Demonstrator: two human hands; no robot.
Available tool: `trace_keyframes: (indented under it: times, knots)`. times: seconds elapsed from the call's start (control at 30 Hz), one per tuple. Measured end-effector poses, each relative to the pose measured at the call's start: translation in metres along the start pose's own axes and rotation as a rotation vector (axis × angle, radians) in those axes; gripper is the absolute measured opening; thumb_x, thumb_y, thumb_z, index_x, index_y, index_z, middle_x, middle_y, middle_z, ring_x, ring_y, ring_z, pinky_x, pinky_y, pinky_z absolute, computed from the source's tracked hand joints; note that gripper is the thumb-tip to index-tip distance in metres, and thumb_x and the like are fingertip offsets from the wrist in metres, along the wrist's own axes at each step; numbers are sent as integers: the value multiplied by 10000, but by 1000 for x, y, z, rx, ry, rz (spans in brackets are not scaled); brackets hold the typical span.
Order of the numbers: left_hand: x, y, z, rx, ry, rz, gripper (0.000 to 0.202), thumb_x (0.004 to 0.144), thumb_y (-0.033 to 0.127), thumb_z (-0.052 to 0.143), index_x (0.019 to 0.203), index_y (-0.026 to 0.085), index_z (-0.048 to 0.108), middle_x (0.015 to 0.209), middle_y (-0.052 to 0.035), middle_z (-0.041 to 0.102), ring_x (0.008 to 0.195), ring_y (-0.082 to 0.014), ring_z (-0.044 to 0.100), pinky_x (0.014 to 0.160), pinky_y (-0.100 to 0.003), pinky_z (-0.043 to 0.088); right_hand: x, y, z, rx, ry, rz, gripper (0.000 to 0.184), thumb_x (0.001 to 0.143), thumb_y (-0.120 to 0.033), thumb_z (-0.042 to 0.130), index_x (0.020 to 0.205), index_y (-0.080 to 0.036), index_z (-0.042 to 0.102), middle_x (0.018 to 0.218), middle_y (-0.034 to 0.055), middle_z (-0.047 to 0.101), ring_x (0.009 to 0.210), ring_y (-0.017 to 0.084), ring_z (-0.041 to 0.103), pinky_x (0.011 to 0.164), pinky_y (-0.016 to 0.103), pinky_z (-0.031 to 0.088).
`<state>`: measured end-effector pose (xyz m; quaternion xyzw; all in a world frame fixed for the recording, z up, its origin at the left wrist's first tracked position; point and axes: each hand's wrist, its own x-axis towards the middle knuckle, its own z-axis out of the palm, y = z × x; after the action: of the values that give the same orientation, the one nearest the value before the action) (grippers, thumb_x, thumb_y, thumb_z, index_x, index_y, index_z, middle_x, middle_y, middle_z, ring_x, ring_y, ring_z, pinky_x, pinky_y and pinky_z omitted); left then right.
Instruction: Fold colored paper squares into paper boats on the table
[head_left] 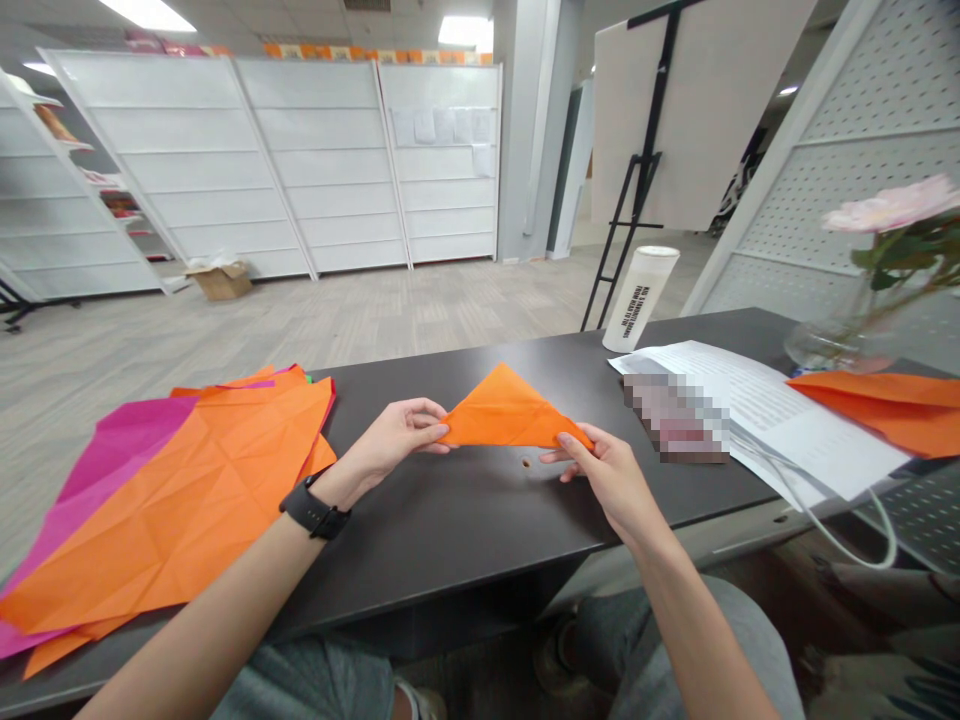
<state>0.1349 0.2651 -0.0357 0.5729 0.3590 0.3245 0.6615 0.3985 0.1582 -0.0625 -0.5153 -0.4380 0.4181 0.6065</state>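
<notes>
An orange paper point(504, 410), folded into a triangle, is held between my two hands with its peak pointing away from me. My left hand point(401, 435), with a black watch on its wrist, pinches the left corner between thumb and fingers. At the right corner, my right hand point(600, 470) has its thumb on top of the paper and fingers beneath. The triangle is over the dark table point(420, 540); whether it touches the top I cannot tell.
Creased orange sheets point(202, 490) and a magenta sheet point(112, 455) lie at the left. On the right are a white cup point(641, 300), printed papers point(750, 400), a white cable point(840, 550), folded orange paper point(892, 400), a blurred-out flat item point(679, 420) and a flower vase point(840, 335).
</notes>
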Motion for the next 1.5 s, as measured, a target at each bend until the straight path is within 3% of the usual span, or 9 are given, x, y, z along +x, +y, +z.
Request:
trace_keyframes:
  times: [0.17,0.3,0.5,0.63,0.8,0.97,1.17,1.5]
  knots:
    - [1,-1,-1,39,-7,5,465,595,361,900,907,108,666,830,-82,760,752,-173,721,759,-305,585,1,3,-2,-47,42,-29,349,802,-477,708,938,-159,752,954,85,727,781,190,682,528,229,531]
    - [1,-1,1,66,-42,-2,415,620,395,879,829,124,645,781,-59,749,764,-175,720,773,-315,583,3,6,-3,9,63,-13,420,754,-451,763,1071,-181,713,924,62,731,698,169,682,508,229,524]
    - [3,-1,-4,100,45,35,437,601,354,890,894,123,664,805,-79,765,741,-178,723,748,-308,579,2,2,-2,22,63,7,343,752,-487,752,854,-160,726,881,78,729,784,217,713,495,220,523]
    - [2,-3,-8,133,-30,-38,413,589,312,901,889,99,712,855,-108,773,749,-164,725,771,-269,572,1,0,-1,23,85,30,383,738,-495,758,895,-146,740,886,83,731,726,210,721,471,220,512]
    - [-4,-1,-8,70,-108,-150,458,630,408,878,921,81,743,937,-153,770,876,-210,742,836,-259,579,1,-1,-1,43,104,54,457,697,-485,793,1003,-154,722,824,67,733,649,206,725,446,217,498]
    - [-4,3,-7,81,-11,-140,454,585,374,908,886,81,735,838,-147,773,779,-210,752,706,-238,602,1,0,0,2,70,32,404,734,-518,753,896,-149,725,866,82,740,684,226,742,448,218,496]
    - [1,5,-8,152,86,-31,400,604,371,892,828,87,720,711,-110,759,677,-205,736,669,-286,602,0,-1,2,-120,-74,48,406,787,-523,694,958,-157,736,820,99,765,705,239,748,497,242,513]
    - [1,7,-6,204,134,9,421,580,427,890,761,100,696,619,-88,738,583,-181,709,587,-257,572,2,2,0,-65,69,85,422,727,-515,758,870,-118,758,774,132,769,635,208,726,472,228,501]
